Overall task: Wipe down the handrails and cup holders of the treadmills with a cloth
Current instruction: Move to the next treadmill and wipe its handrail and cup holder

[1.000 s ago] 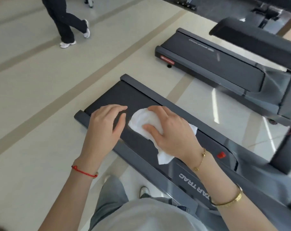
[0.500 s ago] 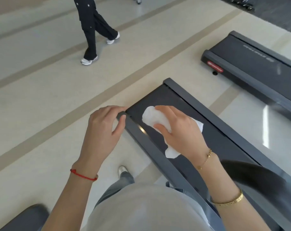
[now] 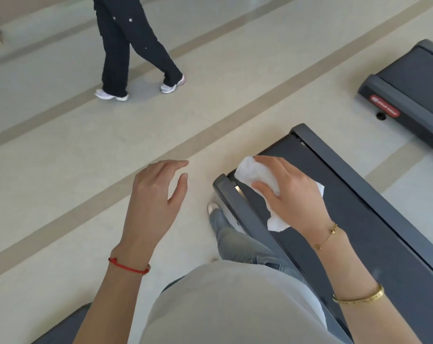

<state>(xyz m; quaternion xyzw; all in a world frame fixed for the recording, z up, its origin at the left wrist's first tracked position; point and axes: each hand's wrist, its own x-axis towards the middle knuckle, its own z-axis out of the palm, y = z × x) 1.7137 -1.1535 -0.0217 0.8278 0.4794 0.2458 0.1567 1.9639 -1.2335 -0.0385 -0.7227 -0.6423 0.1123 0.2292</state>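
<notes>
Your right hand clutches the crumpled white cloth, soft and bunched, above the rear end of the treadmill, a flat matte black belt framed by smooth grey rails. Your left hand hovers over the pale speckled floor, fingers loosely spread, holding nothing. Another person in dark trousers walks beyond; a second treadmill lies right.

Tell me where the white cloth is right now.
In the head view, right of centre, the white cloth is gripped in the right hand, above the rear end of the near treadmill, right of the empty left hand.
</notes>
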